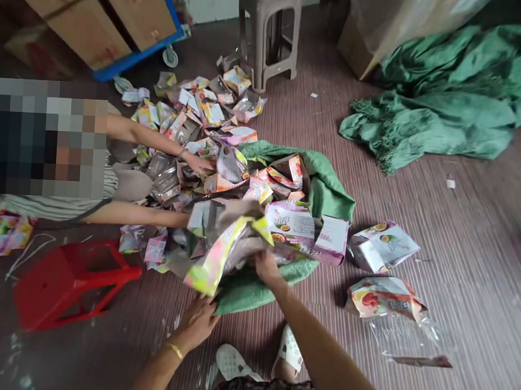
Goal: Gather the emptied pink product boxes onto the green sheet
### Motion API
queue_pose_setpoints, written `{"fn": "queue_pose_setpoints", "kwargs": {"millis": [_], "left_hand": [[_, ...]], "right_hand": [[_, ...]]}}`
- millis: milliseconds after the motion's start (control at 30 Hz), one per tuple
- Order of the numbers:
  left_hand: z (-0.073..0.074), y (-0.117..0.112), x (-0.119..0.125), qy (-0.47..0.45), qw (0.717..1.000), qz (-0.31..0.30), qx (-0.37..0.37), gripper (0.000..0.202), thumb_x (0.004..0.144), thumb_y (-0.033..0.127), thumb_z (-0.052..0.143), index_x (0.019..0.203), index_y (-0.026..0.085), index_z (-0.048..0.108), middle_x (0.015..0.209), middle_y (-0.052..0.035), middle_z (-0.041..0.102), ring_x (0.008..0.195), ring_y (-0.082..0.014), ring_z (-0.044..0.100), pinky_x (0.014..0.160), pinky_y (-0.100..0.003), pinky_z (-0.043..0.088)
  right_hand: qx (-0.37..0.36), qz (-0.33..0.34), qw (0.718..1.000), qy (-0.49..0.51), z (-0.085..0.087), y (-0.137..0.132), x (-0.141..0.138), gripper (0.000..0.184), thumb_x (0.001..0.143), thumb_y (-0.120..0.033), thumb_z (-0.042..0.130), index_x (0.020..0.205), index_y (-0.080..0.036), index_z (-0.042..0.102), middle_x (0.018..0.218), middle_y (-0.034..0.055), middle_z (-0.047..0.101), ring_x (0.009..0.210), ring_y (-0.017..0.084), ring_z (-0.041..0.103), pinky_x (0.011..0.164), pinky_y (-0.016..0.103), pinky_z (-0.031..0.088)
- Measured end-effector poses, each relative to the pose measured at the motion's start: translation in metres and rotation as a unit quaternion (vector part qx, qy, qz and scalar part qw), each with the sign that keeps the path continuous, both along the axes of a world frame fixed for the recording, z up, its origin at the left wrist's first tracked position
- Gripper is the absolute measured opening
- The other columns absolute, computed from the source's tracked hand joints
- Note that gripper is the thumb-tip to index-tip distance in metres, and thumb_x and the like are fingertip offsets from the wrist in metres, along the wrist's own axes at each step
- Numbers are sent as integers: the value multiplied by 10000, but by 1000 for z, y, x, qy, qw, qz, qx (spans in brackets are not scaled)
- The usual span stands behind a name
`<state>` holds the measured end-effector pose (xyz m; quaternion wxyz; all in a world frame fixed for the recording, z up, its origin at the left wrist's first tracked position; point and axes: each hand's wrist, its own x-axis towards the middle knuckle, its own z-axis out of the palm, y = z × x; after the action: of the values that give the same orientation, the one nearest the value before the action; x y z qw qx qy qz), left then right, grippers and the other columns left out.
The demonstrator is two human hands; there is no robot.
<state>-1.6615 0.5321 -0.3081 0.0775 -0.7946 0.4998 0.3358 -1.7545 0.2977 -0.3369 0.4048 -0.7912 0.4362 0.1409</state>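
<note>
- Fingers of the right hand (267, 268) are clamped on a blurred yellow-green and pink carton (222, 257), tilted above the near side of the green sack (255, 293).
- Left hand (198, 322) is at the sack's near rim; whether its fingers grip, I cannot tell.
- Purple-and-white boxes (290, 224) lie across the sack's mouth.
- Co-worker's hand (200, 164) reaches in from the left.

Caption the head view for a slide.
Left hand at the rim of a green sack, right hand at a blurred carton, a co-worker's hand among piled cartons.
</note>
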Motion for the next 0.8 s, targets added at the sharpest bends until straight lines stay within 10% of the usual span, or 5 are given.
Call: {"fn": "queue_pose_setpoints", "kwargs": {"millis": [233,400,600,800], "left_hand": [[4,13,1,42,999,-20,21,303,887,364,563,1102,249,743,1155,-81,716,1202,-286,573,1073,-439,422],[32,23,2,-73,991,59,99,498,946,496,413,943,153,774,1133,-161,704,1191,-312,590,1048,-421,431],[98,1,16,-139,965,141,171,638,988,414,215,857,142,777,998,-155,736,1047,-305,643,896,-412,479],[154,17,4,-230,960,102,121,405,903,384,400,876,191,755,859,-127,727,943,-311,644,856,-412,479]], "right_hand": [[9,168,970,176,-28,16,-92,319,888,-138,464,1108,-78,687,1047,232,714,1056,339,666,948,474,461],[-81,219,950,209,7,-44,-163,362,948,-209,414,1109,-141,731,1181,188,686,1217,347,561,1057,483,358],[-187,135,938,259,68,-85,-177,392,929,-263,410,916,-75,755,941,221,713,1043,358,633,939,476,446],[-284,72,930,221,89,-103,-222,418,870,-204,419,1214,-88,626,1418,195,499,1252,359,490,978,497,431]]}}
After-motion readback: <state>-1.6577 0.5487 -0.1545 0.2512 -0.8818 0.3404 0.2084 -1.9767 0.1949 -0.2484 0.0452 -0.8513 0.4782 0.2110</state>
